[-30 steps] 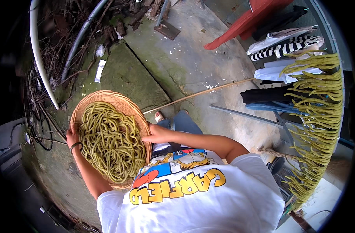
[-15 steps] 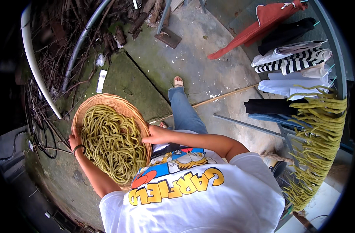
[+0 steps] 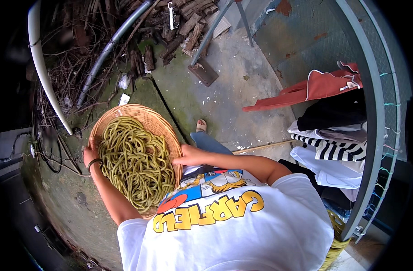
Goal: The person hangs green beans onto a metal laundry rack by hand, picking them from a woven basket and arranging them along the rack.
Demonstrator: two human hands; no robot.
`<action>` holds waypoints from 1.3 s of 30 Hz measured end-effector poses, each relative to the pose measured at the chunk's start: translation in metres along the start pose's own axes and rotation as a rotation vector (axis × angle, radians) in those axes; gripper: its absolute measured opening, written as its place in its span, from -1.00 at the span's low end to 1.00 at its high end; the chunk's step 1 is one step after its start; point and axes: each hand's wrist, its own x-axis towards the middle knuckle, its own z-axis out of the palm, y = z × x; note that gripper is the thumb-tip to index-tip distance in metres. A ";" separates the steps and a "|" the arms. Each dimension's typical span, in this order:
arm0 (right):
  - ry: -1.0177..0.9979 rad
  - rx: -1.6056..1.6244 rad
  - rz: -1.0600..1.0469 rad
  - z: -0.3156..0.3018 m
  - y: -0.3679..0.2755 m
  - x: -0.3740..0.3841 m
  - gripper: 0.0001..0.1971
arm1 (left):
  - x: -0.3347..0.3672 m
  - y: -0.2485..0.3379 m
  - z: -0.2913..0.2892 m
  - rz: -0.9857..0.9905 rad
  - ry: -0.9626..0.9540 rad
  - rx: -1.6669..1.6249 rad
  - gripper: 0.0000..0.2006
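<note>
A round wicker basket [image 3: 163, 123], held in front of my body at the left, contains a tangled heap of long green beans [image 3: 134, 165]. My left hand [image 3: 91, 156] grips its left rim, a dark band around the wrist. On the opposite rim, my right hand [image 3: 191, 155] is closed, the thumb over the edge. Fingers under the basket are hidden on both sides. More long beans [image 3: 335, 249] hang at the lower right, mostly cut off behind my shoulder.
To the right, a grey metal rack [image 3: 373, 104] carries clothes, including a red garment [image 3: 310, 88] and a striped one [image 3: 333, 149]. Branches and firewood [image 3: 193, 29] pile up at upper left beside a curved pale pipe [image 3: 41, 74]. A post foot [image 3: 203, 73] stands on the concrete ahead.
I have moved forward with the basket held in both hands. The clothes rack has shifted nearer and down the view, and most of the hanging beans have slipped behind my shoulder.
</note>
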 end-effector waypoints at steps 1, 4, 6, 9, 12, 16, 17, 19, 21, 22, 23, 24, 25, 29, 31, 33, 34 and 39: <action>0.027 -0.062 0.043 0.001 0.003 -0.002 -0.67 | -0.002 0.014 -0.003 0.015 0.006 0.003 -0.14; 0.102 -0.043 -0.050 0.013 0.003 -0.014 -0.66 | -0.004 0.026 -0.016 0.053 0.017 -0.030 -0.14; 0.100 -0.062 -0.004 0.019 -0.011 -0.028 -0.67 | -0.007 0.035 -0.021 0.096 0.025 -0.048 -0.13; 0.227 0.066 -0.082 0.036 -0.013 -0.041 -0.67 | 0.010 0.063 -0.047 0.226 0.042 -0.088 -0.14; 0.336 0.039 -0.060 0.045 -0.015 -0.052 -0.67 | 0.014 0.110 -0.078 0.314 0.035 -0.063 -0.16; 0.526 0.132 -0.059 0.079 -0.037 -0.073 -0.67 | 0.014 0.167 -0.121 0.484 0.035 -0.026 -0.18; 0.621 0.170 -0.072 0.090 -0.042 -0.077 -0.67 | 0.012 0.184 -0.133 0.551 0.030 0.000 -0.19; 0.673 0.248 -0.104 0.106 -0.083 -0.092 -0.69 | 0.010 0.216 -0.159 0.655 -0.005 0.037 -0.19; 0.738 0.325 -0.145 0.125 -0.122 -0.101 -0.68 | 0.021 0.246 -0.177 0.746 0.015 0.068 -0.18; 0.866 0.383 -0.160 0.135 -0.136 -0.104 -0.67 | 0.017 0.266 -0.188 0.804 0.017 0.066 -0.18; 0.995 0.440 -0.177 0.146 -0.150 -0.105 -0.65 | 0.012 0.285 -0.200 0.852 0.023 0.074 -0.18; 1.050 0.453 -0.191 0.155 -0.163 -0.111 -0.65 | 0.004 0.300 -0.209 0.901 0.030 0.087 -0.17; 1.054 0.506 -0.106 0.164 -0.173 -0.119 -0.66 | -0.002 0.310 -0.214 0.956 0.032 0.091 -0.17; 1.217 0.676 0.013 0.214 -0.206 -0.129 -0.69 | -0.038 0.354 -0.234 1.224 0.053 0.140 -0.16; 1.286 0.763 0.057 0.245 -0.220 -0.118 -0.67 | -0.033 0.373 -0.217 1.414 0.024 0.080 -0.17; 1.453 0.860 -0.037 0.256 -0.209 -0.092 -0.66 | -0.058 0.402 -0.215 1.662 0.015 -0.035 -0.19; 1.498 0.901 -0.010 0.269 -0.202 -0.083 -0.65 | -0.069 0.412 -0.207 1.783 0.002 -0.126 -0.19; 1.818 1.029 -0.145 0.324 -0.222 -0.027 -0.67 | -0.132 0.442 -0.187 2.130 -0.115 -0.188 -0.16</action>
